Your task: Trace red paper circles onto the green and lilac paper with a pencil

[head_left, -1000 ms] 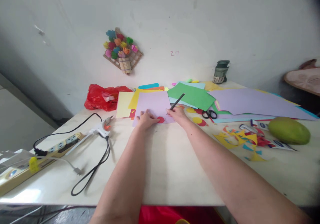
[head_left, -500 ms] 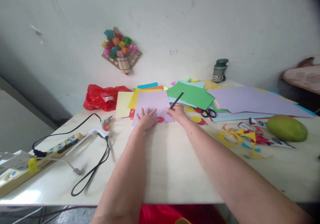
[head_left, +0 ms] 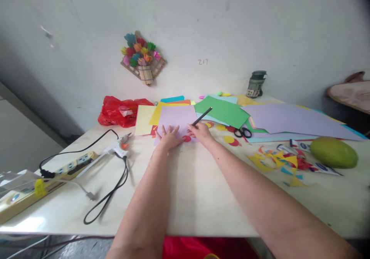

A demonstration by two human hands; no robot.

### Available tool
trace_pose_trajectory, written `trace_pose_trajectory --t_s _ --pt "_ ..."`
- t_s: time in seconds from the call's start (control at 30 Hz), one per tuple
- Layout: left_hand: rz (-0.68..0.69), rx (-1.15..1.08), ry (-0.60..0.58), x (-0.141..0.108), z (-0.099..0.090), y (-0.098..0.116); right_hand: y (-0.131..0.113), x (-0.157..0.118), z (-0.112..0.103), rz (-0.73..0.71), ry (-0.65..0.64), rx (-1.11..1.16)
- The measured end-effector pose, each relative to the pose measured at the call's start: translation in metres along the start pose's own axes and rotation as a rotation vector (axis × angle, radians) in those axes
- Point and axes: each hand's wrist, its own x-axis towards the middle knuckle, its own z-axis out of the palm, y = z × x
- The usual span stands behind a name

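Observation:
My left hand (head_left: 168, 137) lies flat with spread fingers on a lilac paper sheet (head_left: 177, 115). Its thumb reaches the edge of a small red paper circle (head_left: 187, 138) lying on the sheet. In my right hand (head_left: 201, 132) is a dark pencil (head_left: 204, 115), its upper end slanting up and to the right. The pencil's tip is too small to make out, close to the upper right of the circle. Right of this hand lie yellow and red paper circles (head_left: 229, 139) and black-handled scissors (head_left: 243, 132), whose blades are hidden.
A glue gun (head_left: 120, 147) with a looped cord and a power strip (head_left: 72, 169) lie at left. Behind are a red plastic bag (head_left: 115, 114) and a green paper sheet (head_left: 221, 110). At right are paper scraps (head_left: 271, 158), glue tubes and a green fruit (head_left: 333, 152).
My right hand and the pencil have moved a little left, over the red circle's upper side. My left hand stays pressed on the sheet. The camera view has shifted slightly.

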Motion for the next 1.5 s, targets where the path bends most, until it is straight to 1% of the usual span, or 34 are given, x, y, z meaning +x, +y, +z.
trace_pose_trajectory --t_s 0.1,0.2,0.37,0.43,0.47,0.53,0.6,0.7,0.8,0.9,0.97,1.1,1.23,1.4,1.5 --pt "-0.026 -0.008 0.006 0.001 0.003 -0.002 0.005 -0.001 0.001 -0.02 -0.005 -0.175" --pt "-0.045 -0.035 0.011 0.001 0.003 -0.003 0.007 -0.001 0.0 -0.043 0.001 -0.297" --pt "-0.065 -0.112 -0.064 0.0 -0.003 -0.002 0.006 -0.001 -0.002 -0.071 0.008 -0.383" --pt "-0.065 -0.169 -0.07 0.0 -0.005 -0.004 0.006 -0.001 -0.002 -0.07 0.004 -0.395" --pt "-0.056 -0.198 -0.052 -0.001 -0.006 -0.006 0.005 -0.001 -0.002 -0.067 0.001 -0.398" --pt "-0.011 -0.236 0.028 -0.002 -0.005 -0.011 0.005 -0.001 -0.002 -0.067 0.001 -0.405" --pt "0.056 -0.242 0.099 -0.004 -0.004 -0.015 0.004 -0.002 -0.002 -0.075 0.006 -0.412" --pt "0.121 -0.241 0.13 -0.007 -0.002 -0.014 0.002 -0.003 -0.002 -0.097 0.025 -0.425" --pt "0.119 -0.226 0.165 -0.009 0.0 -0.006 -0.001 -0.005 -0.003 -0.117 0.04 -0.478" --pt "0.084 -0.193 0.213 -0.008 0.003 0.0 -0.002 -0.006 -0.003 -0.123 0.047 -0.547" --pt "0.094 -0.169 0.243 -0.007 0.005 0.002 -0.003 -0.006 -0.002 -0.114 0.049 -0.565" --pt "0.115 -0.152 0.282 -0.005 0.01 -0.001 -0.005 -0.007 -0.002 -0.085 0.054 -0.567" --pt "0.122 -0.155 0.285 -0.003 0.012 -0.004 -0.006 -0.007 -0.002 -0.071 0.045 -0.523" --pt "0.114 -0.135 0.267 -0.004 0.01 -0.004 -0.001 -0.003 0.001 -0.001 0.03 -0.343" --pt "0.117 -0.13 0.262 -0.003 0.01 -0.005 0.004 0.001 0.001 0.04 0.046 -0.227"
